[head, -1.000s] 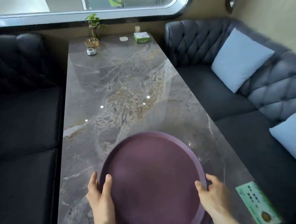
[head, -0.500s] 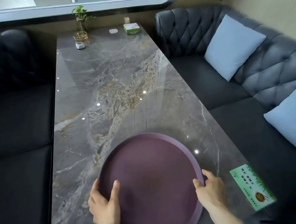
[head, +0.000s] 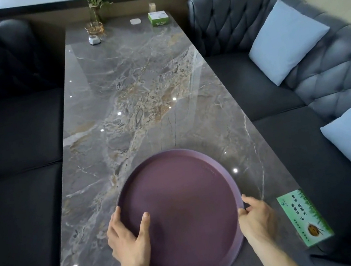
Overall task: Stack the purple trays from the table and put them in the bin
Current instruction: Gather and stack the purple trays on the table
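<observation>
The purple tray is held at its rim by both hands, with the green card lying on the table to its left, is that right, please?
Not quite: the head view shows the green card to the right of the purple tray, beside the right hand. The left hand and right hand do grip its rim over the table.

Both forearms are bare, with no sleeves, rings or watch.

A restaurant booth — a long marble-patterned counter [head: 141,97] runs between dark tufted sofas [head: 233,24] with pale blue cushions [head: 286,40]. At its far end, under a rounded window, stand a small plant [head: 94,1] and a tissue box [head: 158,18] — a green printed sign [head: 305,218] lies at the near edge.
</observation>
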`<act>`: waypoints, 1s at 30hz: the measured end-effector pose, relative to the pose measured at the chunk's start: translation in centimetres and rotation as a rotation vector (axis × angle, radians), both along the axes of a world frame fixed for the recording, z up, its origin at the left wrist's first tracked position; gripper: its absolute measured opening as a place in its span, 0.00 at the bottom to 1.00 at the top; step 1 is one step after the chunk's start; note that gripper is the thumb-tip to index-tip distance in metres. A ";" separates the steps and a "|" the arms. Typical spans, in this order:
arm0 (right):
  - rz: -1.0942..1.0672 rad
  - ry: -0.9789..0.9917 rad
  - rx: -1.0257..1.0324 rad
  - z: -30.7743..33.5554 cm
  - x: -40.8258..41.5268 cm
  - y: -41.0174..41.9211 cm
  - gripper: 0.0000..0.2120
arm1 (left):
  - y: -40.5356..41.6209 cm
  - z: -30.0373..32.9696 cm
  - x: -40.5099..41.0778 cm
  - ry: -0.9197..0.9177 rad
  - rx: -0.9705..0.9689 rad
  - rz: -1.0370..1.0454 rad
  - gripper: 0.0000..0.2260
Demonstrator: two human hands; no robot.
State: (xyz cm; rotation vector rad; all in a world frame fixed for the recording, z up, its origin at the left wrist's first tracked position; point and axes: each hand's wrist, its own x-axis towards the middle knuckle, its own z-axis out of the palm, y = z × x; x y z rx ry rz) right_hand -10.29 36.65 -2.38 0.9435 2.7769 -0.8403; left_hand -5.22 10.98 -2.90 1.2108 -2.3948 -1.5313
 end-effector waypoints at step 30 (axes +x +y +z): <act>0.066 0.063 -0.020 -1.3 0.7 -0.3 0.19 | 0.5 -1.1 -0.5 -0.238 -0.190 -0.244 0.42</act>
